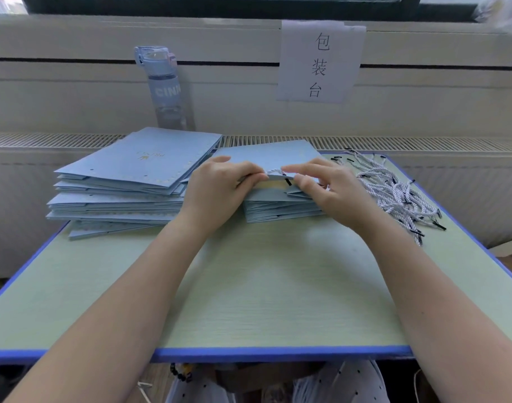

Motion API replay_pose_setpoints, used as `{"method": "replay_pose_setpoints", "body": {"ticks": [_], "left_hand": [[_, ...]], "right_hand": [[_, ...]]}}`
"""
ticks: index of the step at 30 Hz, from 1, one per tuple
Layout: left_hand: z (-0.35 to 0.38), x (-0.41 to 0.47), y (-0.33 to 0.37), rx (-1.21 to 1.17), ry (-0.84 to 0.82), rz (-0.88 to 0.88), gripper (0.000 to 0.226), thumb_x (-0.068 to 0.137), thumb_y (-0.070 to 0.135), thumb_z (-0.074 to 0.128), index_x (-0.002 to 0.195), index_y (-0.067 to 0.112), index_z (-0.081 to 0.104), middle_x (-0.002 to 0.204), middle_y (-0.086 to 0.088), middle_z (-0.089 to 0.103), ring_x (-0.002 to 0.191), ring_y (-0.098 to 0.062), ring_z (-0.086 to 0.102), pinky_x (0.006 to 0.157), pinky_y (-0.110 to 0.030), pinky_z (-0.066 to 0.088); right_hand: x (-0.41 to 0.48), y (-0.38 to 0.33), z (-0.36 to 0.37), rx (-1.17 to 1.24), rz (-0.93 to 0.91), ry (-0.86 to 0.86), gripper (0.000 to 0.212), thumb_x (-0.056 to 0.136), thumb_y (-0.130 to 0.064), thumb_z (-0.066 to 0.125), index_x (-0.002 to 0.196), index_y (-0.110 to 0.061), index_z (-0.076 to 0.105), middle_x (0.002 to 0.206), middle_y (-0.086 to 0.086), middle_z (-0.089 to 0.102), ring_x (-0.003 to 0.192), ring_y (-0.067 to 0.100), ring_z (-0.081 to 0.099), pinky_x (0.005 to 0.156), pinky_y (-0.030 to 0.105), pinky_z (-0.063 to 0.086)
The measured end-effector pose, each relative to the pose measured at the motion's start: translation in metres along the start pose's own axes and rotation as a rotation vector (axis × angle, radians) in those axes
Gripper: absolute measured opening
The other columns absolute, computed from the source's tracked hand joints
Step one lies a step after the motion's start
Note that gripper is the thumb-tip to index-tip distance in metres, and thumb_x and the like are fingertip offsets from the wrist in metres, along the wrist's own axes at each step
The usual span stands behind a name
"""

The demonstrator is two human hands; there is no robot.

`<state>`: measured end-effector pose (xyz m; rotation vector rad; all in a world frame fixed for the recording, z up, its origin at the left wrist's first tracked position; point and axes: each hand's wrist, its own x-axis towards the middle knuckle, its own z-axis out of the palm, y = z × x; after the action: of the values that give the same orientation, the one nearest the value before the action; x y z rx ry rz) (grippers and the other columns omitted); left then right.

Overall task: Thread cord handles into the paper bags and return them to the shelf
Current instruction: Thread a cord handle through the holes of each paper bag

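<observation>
A small stack of flat light-blue paper bags (281,209) lies in the middle of the table. Over its top bag (273,158), my left hand (220,189) pinches the lifted near edge. My right hand (327,186) pinches a white twisted cord (273,171) with a black tip at that same edge. A taller stack of the same blue bags (132,181) sits to the left. A loose heap of white cords with black tips (394,193) lies at the right.
The pale green table (263,286) has a blue rim. A clear water bottle (164,88) stands behind the left stack against the radiator cover. A paper sign (320,61) hangs on the wall behind.
</observation>
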<state>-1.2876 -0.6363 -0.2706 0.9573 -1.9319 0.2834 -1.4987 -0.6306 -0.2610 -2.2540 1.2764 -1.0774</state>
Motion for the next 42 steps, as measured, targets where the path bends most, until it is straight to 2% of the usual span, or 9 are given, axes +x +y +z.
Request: {"method": "replay_pose_setpoints", "body": {"ticks": [2, 6, 12, 16, 22, 25, 31, 34, 42], "left_hand": [[0.0, 0.0, 0.001, 0.005, 0.028, 0.01, 0.019, 0.087, 0.027, 0.063, 0.08, 0.013, 0.073, 0.056, 0.006, 0.06, 0.051, -0.009, 0.034, 0.066, -0.013, 0.027], [0.001, -0.001, 0.002, 0.032, 0.04, 0.025, 0.015, 0.086, 0.024, 0.066, 0.079, 0.013, 0.073, 0.056, 0.005, 0.06, 0.05, -0.012, 0.039, 0.07, -0.018, 0.033], [0.001, 0.0, 0.003, 0.051, 0.052, 0.039, 0.014, 0.086, 0.023, 0.066, 0.079, 0.013, 0.073, 0.056, 0.005, 0.06, 0.057, -0.001, 0.029, 0.07, -0.022, 0.035], [0.001, -0.001, 0.002, 0.086, 0.059, -0.002, 0.02, 0.087, 0.029, 0.063, 0.079, 0.014, 0.073, 0.054, 0.004, 0.059, 0.05, -0.018, 0.049, 0.066, -0.018, 0.033], [-0.001, 0.001, 0.003, -0.003, 0.106, -0.089, 0.023, 0.091, 0.027, 0.055, 0.09, 0.012, 0.072, 0.072, 0.002, 0.07, 0.06, -0.014, 0.062, 0.055, -0.028, 0.047], [0.001, 0.001, 0.004, 0.019, 0.099, -0.05, 0.023, 0.093, 0.019, 0.054, 0.106, 0.009, 0.07, 0.085, -0.004, 0.072, 0.066, -0.017, 0.063, 0.059, -0.029, 0.05], [0.011, -0.001, 0.019, -0.022, 0.026, 0.04, 0.03, 0.093, 0.015, 0.046, 0.113, 0.005, 0.066, 0.108, -0.007, 0.068, 0.086, -0.027, 0.066, 0.063, -0.041, 0.056], [0.012, -0.002, 0.022, -0.015, 0.023, 0.042, 0.031, 0.09, 0.017, 0.045, 0.107, 0.005, 0.068, 0.092, -0.007, 0.071, 0.073, -0.028, 0.067, 0.056, -0.039, 0.054], [0.014, -0.002, 0.023, 0.001, 0.043, 0.037, 0.029, 0.091, 0.017, 0.046, 0.103, 0.003, 0.068, 0.063, -0.007, 0.062, 0.052, -0.027, 0.054, 0.046, -0.033, 0.048]], "right_hand": [[0.0, 0.002, 0.0, -0.03, -0.032, -0.003, 0.028, 0.094, -0.031, 0.05, 0.12, -0.034, 0.059, 0.093, -0.016, 0.057, 0.066, -0.007, 0.046, 0.062, 0.01, 0.03], [0.002, 0.005, 0.001, -0.038, -0.028, 0.01, 0.03, 0.092, -0.038, 0.045, 0.105, -0.025, 0.069, 0.091, -0.023, 0.056, 0.086, -0.007, 0.051, 0.072, 0.011, 0.033], [0.001, 0.003, 0.0, -0.1, -0.057, 0.004, 0.022, 0.098, -0.025, 0.046, 0.103, -0.02, 0.068, 0.083, -0.022, 0.052, 0.071, -0.006, 0.049, 0.065, 0.014, 0.033], [0.001, 0.001, 0.002, -0.075, -0.081, -0.01, 0.024, 0.098, -0.027, 0.047, 0.115, -0.027, 0.063, 0.09, -0.016, 0.054, 0.07, -0.009, 0.047, 0.064, 0.007, 0.032], [0.001, -0.008, 0.007, -0.249, -0.388, 0.608, 0.011, 0.086, -0.011, 0.062, 0.086, -0.004, 0.069, 0.086, 0.007, 0.062, 0.076, 0.016, 0.049, 0.074, 0.011, 0.037], [0.0, -0.014, 0.015, -0.363, -0.469, 0.66, 0.011, 0.085, -0.014, 0.065, 0.081, -0.006, 0.072, 0.095, 0.011, 0.064, 0.08, 0.02, 0.049, 0.073, 0.028, 0.043], [-0.002, -0.016, 0.031, -0.615, -0.183, 0.645, 0.021, 0.081, -0.038, 0.065, 0.076, -0.019, 0.072, 0.118, 0.004, 0.059, 0.099, 0.021, 0.042, 0.074, 0.034, 0.03], [-0.001, -0.012, 0.035, -0.643, -0.147, 0.642, 0.017, 0.078, -0.033, 0.068, 0.071, -0.016, 0.069, 0.113, 0.004, 0.061, 0.096, 0.02, 0.04, 0.074, 0.033, 0.027], [0.003, -0.006, 0.032, -0.521, -0.16, 0.691, 0.02, 0.078, -0.026, 0.065, 0.08, -0.007, 0.07, 0.099, 0.008, 0.063, 0.079, 0.027, 0.055, 0.072, 0.035, 0.044]]}}
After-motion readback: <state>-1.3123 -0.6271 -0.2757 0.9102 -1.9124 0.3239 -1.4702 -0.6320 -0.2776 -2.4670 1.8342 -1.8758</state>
